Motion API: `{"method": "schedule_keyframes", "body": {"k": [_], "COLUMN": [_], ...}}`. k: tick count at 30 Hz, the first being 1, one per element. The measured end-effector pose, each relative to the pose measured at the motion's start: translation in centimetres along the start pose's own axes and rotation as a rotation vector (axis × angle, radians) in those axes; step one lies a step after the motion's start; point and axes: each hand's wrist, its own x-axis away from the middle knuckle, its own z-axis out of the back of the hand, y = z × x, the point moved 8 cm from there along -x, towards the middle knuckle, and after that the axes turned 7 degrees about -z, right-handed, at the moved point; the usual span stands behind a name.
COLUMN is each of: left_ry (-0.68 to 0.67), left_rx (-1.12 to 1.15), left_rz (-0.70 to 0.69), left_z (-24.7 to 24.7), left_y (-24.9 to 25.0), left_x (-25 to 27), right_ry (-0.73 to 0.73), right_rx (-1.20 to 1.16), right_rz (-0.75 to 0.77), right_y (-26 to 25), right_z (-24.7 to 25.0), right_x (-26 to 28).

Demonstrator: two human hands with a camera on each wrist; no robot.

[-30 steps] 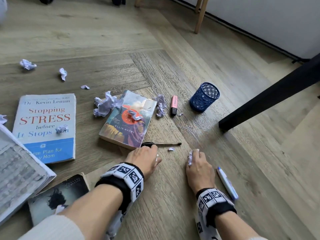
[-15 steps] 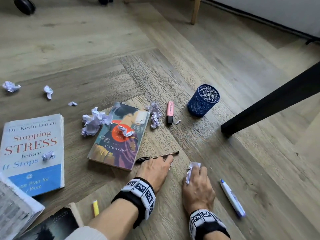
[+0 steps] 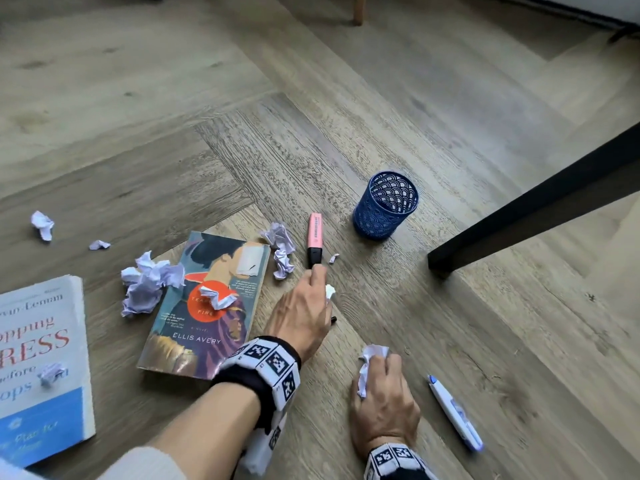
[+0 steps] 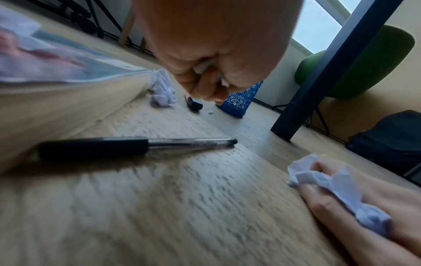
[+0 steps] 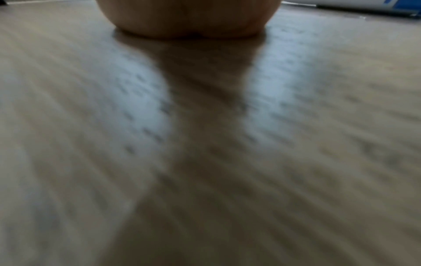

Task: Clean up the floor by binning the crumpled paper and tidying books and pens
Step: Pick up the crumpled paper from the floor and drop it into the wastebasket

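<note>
My left hand (image 3: 320, 277) hovers low over the floor, its fingers curled round a small white paper scrap (image 4: 202, 66), fingertips just short of the black cap of a pink highlighter (image 3: 314, 242). A black pen (image 4: 136, 145) lies on the floor beneath that hand, mostly hidden in the head view. My right hand (image 3: 377, 368) rests on the floor and grips a crumpled paper (image 3: 367, 367). A novel (image 3: 207, 323) lies to the left with a paper ball (image 3: 216, 297) on its cover. More crumpled paper (image 3: 149, 282) (image 3: 282, 251) lies beside the novel.
A blue mesh pen holder (image 3: 386, 206) stands beyond the highlighter. A white and blue pen (image 3: 453, 412) lies right of my right hand. A black table leg (image 3: 536, 202) slants in at the right. A second book (image 3: 38, 341) and small paper balls (image 3: 42, 225) lie at the left.
My left hand has moved forward from the black pen toward the pink highlighter. The right hand stays on the floor with its paper. The head view has shifted forward and right.
</note>
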Motion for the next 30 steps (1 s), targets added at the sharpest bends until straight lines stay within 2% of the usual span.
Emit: {"method": "schedule_keyframes", "body": {"k": [6, 11, 16, 21, 26, 30], "left_ry": [0.010, 0.023, 0.104, 0.119, 0.132, 0.124], "left_rx": [-0.091, -0.223, -0.184, -0.253, -0.373, -0.367], "left_rz": [0.042, -0.001, -0.045, 0.009, -0.082, -0.123], "left_z": [-2.2, -2.4, -2.1, -2.8, -3.4, -3.6], "left_y": [-0.7, -0.6, -0.5, -0.9, 0.3, 0.4], "left_x": [-3.1, -4.6, -5.4, -6.6, -6.6, -6.0], "right_ry": [0.026, 0.011, 0.012, 0.034, 0.008, 0.001], "right_rx": [-0.001, 0.012, 0.029, 0.006, -0.016, -0.029], "right_rz": [0.024, 0.020, 0.019, 0.018, 0.026, 0.024], "right_y": [0.2, 0.5, 0.6, 0.9, 0.8, 0.8], "right_z": [0.0, -0.4, -0.8, -1.0, -1.1, -1.0], "right_x": [-0.3, -0.3, -0.5, -0.4, -0.4, -0.4]}}
